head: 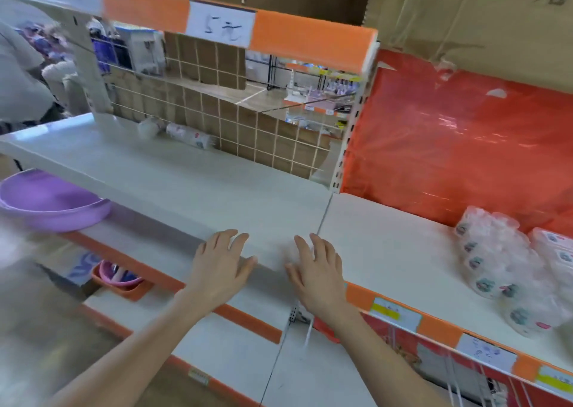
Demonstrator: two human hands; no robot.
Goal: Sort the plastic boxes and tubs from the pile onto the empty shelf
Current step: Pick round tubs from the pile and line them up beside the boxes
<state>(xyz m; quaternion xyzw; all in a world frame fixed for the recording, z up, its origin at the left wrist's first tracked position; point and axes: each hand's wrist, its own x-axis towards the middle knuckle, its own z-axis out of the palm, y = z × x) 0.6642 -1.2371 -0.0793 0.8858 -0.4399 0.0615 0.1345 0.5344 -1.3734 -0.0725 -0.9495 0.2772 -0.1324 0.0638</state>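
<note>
A white shelf board runs from the left to the middle, bare except for two small wrapped packs at its back. My left hand and my right hand reach side by side over its front edge, fingers straight and spread, holding nothing. On the adjoining shelf board to the right lie clear plastic tubs in wrap, stacked in rows, with boxed ones behind them. A purple plastic basin sits on the lower shelf at the left.
A wire grid back panel closes the rear of the shelf. Red plastic sheeting hangs behind the right bay. An orange basket with pink tubs sits lower left. A person in grey stands at the far left. Cardboard boxes tower above.
</note>
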